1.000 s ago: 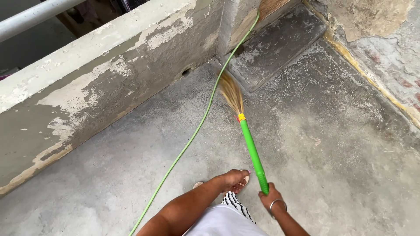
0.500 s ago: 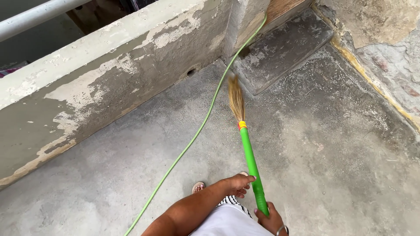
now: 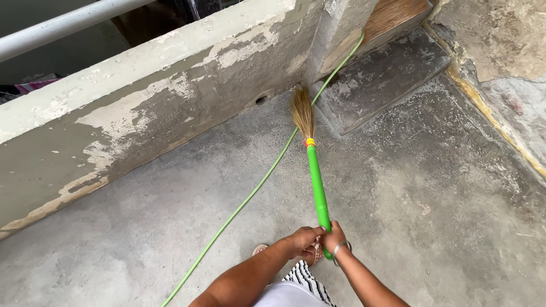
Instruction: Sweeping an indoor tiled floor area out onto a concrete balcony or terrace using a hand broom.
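Observation:
My right hand (image 3: 335,241), with a metal bangle on its wrist, is closed around the lower end of a broom's bright green handle (image 3: 316,182). The broom slants away from me. Its straw bristles (image 3: 302,111) touch the concrete floor near the corner where the low wall meets a raised step. My left hand (image 3: 303,239) is curled right beside the handle, fingertips against it. Whether it grips the handle is unclear.
A thin green hose (image 3: 244,202) runs across the dusty concrete floor (image 3: 432,187) from lower left up past the dark raised step (image 3: 387,74). A low peeling wall (image 3: 142,113) with a drain hole (image 3: 261,99) and a metal rail (image 3: 68,23) stands left. My sandalled foot (image 3: 260,249) shows below.
The broom head swung left and farther out, crossing toward the hose and the wall corner. My two hands came together at the handle's end.

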